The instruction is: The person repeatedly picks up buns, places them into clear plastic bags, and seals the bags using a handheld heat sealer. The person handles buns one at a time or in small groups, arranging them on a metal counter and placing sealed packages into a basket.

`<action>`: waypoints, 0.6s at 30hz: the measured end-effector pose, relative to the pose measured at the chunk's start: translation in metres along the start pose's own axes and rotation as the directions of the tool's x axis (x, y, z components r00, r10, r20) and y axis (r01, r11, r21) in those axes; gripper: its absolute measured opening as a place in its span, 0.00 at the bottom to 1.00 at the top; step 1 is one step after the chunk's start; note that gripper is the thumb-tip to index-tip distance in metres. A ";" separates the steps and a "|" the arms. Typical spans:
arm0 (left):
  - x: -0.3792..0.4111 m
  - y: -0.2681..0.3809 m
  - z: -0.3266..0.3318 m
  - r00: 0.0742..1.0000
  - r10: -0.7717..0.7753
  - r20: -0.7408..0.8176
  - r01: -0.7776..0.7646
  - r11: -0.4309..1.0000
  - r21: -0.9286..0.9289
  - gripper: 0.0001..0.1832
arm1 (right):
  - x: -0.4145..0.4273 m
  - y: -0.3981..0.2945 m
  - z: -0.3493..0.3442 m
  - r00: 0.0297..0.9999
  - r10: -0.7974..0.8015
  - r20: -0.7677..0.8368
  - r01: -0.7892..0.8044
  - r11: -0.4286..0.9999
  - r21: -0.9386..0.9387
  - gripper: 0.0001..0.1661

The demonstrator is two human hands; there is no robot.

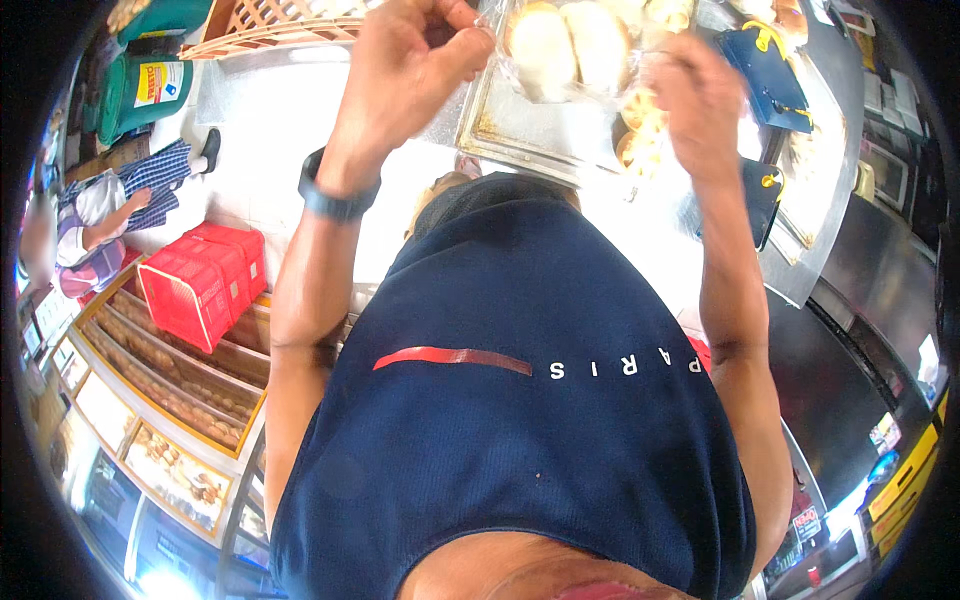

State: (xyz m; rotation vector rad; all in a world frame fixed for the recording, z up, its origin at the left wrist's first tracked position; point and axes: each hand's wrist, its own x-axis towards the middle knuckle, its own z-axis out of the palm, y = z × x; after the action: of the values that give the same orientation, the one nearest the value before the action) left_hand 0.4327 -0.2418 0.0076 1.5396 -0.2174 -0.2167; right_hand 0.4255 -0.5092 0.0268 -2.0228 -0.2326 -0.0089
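Note:
My left hand (420, 67), with a dark band on its wrist, pinches the edge of a clear plastic bag (508, 75) between thumb and finger. Two pale-topped bread pieces (570, 49) lie side by side within the film. At the bag's other side is my right hand (697, 105), blurred, with curled fingertips at the plastic. Beneath the bag is a worn metal baking tray (517, 135). Small golden baked goods (637, 135) sit by the tray's right side, partly hidden by glare. More bread (667, 11) shows beyond the bag.
A brown lattice plastic crate (292, 34) stands left of the tray. Dark blue objects with yellow parts (765, 82) lie right of my right hand. Farther left are a green tub (142, 97), a red plastic crate (202, 281), bread shelves (172, 375) and another person (112, 202).

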 end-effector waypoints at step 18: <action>0.007 -0.133 0.011 0.995 0.021 0.095 -0.047 0.957 0.288 0.66 | 0.003 0.137 0.059 0.984 -0.013 0.178 -0.022 0.981 0.193 0.59</action>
State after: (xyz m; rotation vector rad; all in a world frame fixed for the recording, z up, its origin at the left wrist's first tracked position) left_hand 0.4364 -0.2567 -0.1252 1.8175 -0.3599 -0.2354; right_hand 0.4460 -0.5154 -0.1213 -1.8297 -0.3290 0.1921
